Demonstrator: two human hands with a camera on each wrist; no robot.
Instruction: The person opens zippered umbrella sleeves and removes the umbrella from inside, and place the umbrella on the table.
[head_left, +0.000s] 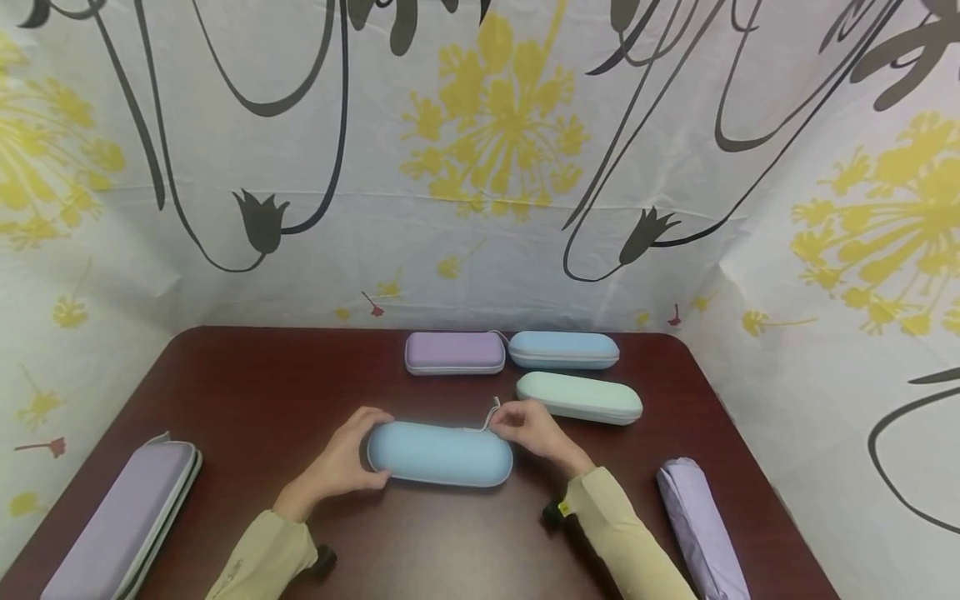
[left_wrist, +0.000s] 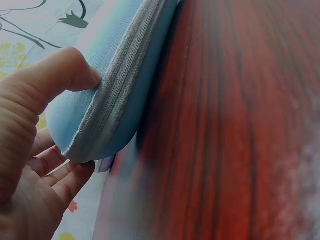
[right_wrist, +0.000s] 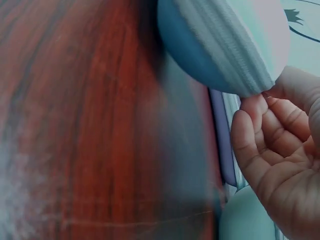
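A light-blue zip case (head_left: 440,454) with rounded ends lies on the table in front of me. My left hand (head_left: 347,457) grips its left end; in the left wrist view the thumb presses near the grey zipper (left_wrist: 116,85), with fingers around the far side. The zipper's two edges lie together along the stretch seen there. At the case's back right corner, my right hand (head_left: 536,429) pinches with thumb and forefinger by a thin pale cord (head_left: 491,412). What sits between those fingertips is hidden in the right wrist view, where the case's end (right_wrist: 225,45) is close above them.
Behind are a purple case (head_left: 454,352), a blue case (head_left: 564,349) and a mint case (head_left: 579,397), the mint one close to my right hand. A long lilac case (head_left: 123,521) lies at left, a folded lilac umbrella-like bundle (head_left: 701,529) at right. Patterned cloth (head_left: 360,233) hangs behind the table.
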